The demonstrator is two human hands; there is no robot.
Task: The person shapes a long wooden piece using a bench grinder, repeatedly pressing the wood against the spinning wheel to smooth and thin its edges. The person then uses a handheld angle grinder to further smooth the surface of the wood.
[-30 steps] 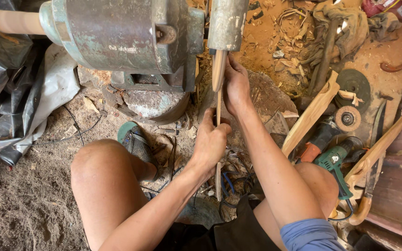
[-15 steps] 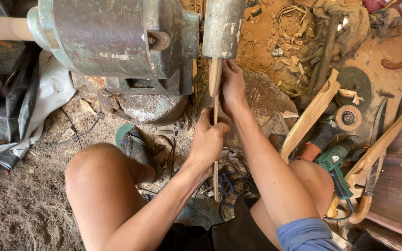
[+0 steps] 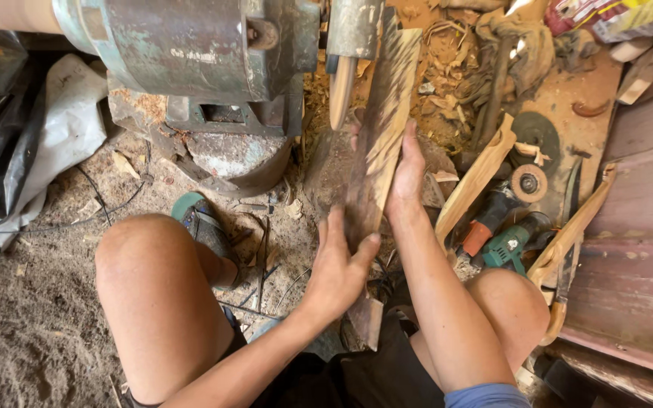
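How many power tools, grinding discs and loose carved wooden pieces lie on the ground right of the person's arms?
Power tools: 2 (orange-handled grinder, green tool)
Grinding discs: 2 (dark disc, small disc)
Carved wooden pieces: 2 (pale piece, long curved piece)
Total: 6

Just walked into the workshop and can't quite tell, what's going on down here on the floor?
A person sits on the sawdust-covered ground, holding a long flat wooden piece in both hands. The left hand grips its lower part and the right hand steadies the side higher up. The upper end sits beside the sanding drum of a green motor machine. An angle grinder and carved wooden pieces lie to the right.
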